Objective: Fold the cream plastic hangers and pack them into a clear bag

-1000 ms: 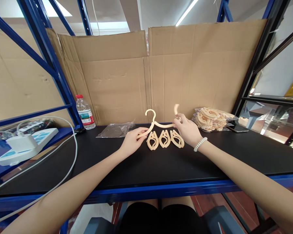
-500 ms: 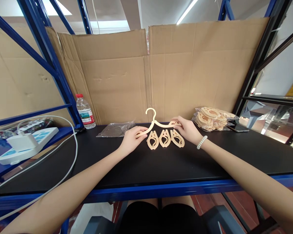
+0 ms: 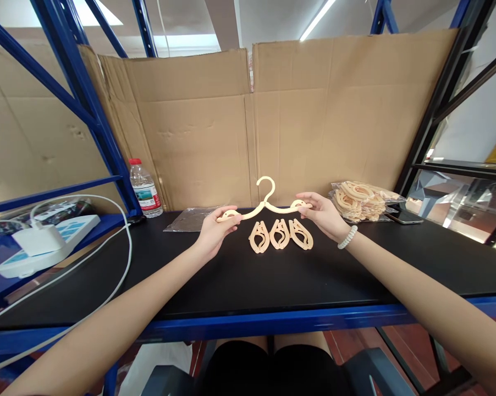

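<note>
A cream folding clothes hanger (image 3: 268,206) is spread wide, its hook pointing up, above the black tabletop (image 3: 273,286). My left hand (image 3: 217,228) pinches the end of its left arm. The right arm's end is gripped by my right hand (image 3: 320,214), which has a beaded bracelet at the wrist. Below the hanger, three folded hangers lie side by side on the table: a left one (image 3: 255,237), a middle one (image 3: 275,235) and a right one (image 3: 307,242).
Back right, a clear bag of folded hangers (image 3: 361,198) lies beside a phone (image 3: 407,215). A flat clear plastic bag (image 3: 190,220) and a water bottle (image 3: 146,190) are at back left. A power strip (image 3: 50,247) with a white cable is at far left. Cardboard (image 3: 190,137) stands behind.
The hanger has been lifted slightly and its arms now lie more spread and level. My left hand moved left and up, my right hand a little right. The three folded hangers stayed put.
</note>
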The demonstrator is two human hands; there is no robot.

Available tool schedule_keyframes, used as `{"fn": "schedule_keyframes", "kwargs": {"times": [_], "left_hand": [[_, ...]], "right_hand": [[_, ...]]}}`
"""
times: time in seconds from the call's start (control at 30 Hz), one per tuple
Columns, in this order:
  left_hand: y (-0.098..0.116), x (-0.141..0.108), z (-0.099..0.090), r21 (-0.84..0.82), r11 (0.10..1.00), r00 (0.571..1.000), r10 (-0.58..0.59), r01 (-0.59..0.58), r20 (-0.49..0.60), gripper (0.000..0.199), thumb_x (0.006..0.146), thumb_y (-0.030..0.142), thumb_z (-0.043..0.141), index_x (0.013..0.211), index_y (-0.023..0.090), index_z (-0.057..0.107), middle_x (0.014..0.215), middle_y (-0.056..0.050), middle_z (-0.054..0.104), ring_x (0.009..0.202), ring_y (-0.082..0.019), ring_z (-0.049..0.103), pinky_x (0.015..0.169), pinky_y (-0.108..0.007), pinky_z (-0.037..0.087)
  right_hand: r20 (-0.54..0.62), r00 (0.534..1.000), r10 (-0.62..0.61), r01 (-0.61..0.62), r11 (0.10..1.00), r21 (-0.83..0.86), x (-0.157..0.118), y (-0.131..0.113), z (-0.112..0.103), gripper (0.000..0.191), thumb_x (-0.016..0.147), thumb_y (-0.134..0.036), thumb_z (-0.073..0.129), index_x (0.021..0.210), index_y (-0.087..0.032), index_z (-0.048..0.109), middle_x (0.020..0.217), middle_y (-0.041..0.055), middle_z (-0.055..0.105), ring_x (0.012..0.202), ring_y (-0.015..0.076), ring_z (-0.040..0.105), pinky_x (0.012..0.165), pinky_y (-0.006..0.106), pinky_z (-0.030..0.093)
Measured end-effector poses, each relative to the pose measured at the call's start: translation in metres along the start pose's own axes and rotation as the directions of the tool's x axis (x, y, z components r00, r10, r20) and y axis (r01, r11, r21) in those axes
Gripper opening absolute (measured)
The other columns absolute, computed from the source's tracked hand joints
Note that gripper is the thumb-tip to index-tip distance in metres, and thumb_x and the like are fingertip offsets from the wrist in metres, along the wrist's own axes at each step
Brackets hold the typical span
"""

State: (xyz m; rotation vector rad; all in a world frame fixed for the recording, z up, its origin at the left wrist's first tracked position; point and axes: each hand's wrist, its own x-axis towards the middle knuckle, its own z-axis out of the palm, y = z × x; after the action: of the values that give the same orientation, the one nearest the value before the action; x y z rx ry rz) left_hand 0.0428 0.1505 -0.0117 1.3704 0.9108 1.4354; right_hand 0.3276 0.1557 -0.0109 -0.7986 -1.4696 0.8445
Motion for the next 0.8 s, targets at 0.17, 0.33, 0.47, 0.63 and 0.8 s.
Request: {"fn": "schedule_keyframes", "kwargs": {"times": [0.17, 0.33, 0.47, 0.63, 0.8], "left_hand": [[0.001, 0.001, 0.001, -0.124, 0.992, 0.999, -0.041, 0.040, -0.008, 0.043, 0.061, 0.024, 0.083, 0.099, 0.015, 0.065, 0.080, -0.001, 0.065, 0.074, -0.011, 0.063, 0.073, -0.025, 0.052], [0.003, 0.001, 0.003, -0.164, 0.985, 0.998, -0.053, 0.047, -0.032, 0.040, 0.061, 0.019, 0.083, 0.097, 0.015, 0.066, 0.080, 0.000, 0.064, 0.068, -0.007, 0.060, 0.066, -0.020, 0.052], [0.004, 0.000, 0.003, -0.163, 0.985, 0.998, -0.064, 0.060, -0.019, 0.040, 0.062, 0.019, 0.083, 0.097, 0.017, 0.066, 0.082, 0.001, 0.064, 0.071, -0.008, 0.061, 0.062, -0.018, 0.051], [0.004, -0.005, 0.008, -0.133, 0.986, 0.994, -0.087, 0.096, 0.067, 0.033, 0.062, 0.021, 0.083, 0.091, 0.016, 0.067, 0.085, -0.002, 0.066, 0.077, -0.011, 0.064, 0.066, -0.020, 0.053], [0.004, -0.015, 0.018, -0.039, 0.994, 0.971, -0.089, 0.100, 0.223, 0.032, 0.067, 0.026, 0.081, 0.093, 0.015, 0.067, 0.087, -0.004, 0.069, 0.082, -0.015, 0.066, 0.074, -0.026, 0.055]], "right_hand": [[-0.031, 0.995, 0.098, -0.089, 0.970, 0.226, -0.003, -0.002, 0.007, 0.044, 0.059, -0.032, 0.084, 0.095, -0.020, 0.060, 0.081, 0.0000, 0.066, 0.070, 0.0113, 0.058, 0.068, 0.029, 0.051], [-0.118, 0.986, 0.119, -0.076, 0.945, 0.317, -0.001, -0.002, 0.006, 0.043, 0.056, -0.030, 0.086, 0.088, -0.020, 0.059, 0.085, 0.0006, 0.067, 0.077, 0.0124, 0.061, 0.066, 0.026, 0.051], [-0.151, 0.983, 0.108, -0.053, 0.943, 0.328, 0.000, -0.004, 0.004, 0.041, 0.058, -0.032, 0.085, 0.087, -0.021, 0.058, 0.081, -0.0004, 0.067, 0.077, 0.0127, 0.062, 0.064, 0.025, 0.050], [-0.112, 0.990, 0.081, -0.040, 0.943, 0.329, -0.004, -0.004, 0.010, 0.036, 0.060, -0.031, 0.084, 0.080, -0.020, 0.057, 0.072, -0.0025, 0.066, 0.060, 0.0087, 0.057, 0.061, 0.025, 0.050], [0.151, 0.986, 0.073, -0.106, 0.969, 0.222, -0.015, -0.005, 0.026, 0.028, 0.069, -0.033, 0.079, 0.086, -0.017, 0.063, 0.075, 0.0010, 0.069, 0.065, 0.0103, 0.063, 0.068, 0.027, 0.054]]}}
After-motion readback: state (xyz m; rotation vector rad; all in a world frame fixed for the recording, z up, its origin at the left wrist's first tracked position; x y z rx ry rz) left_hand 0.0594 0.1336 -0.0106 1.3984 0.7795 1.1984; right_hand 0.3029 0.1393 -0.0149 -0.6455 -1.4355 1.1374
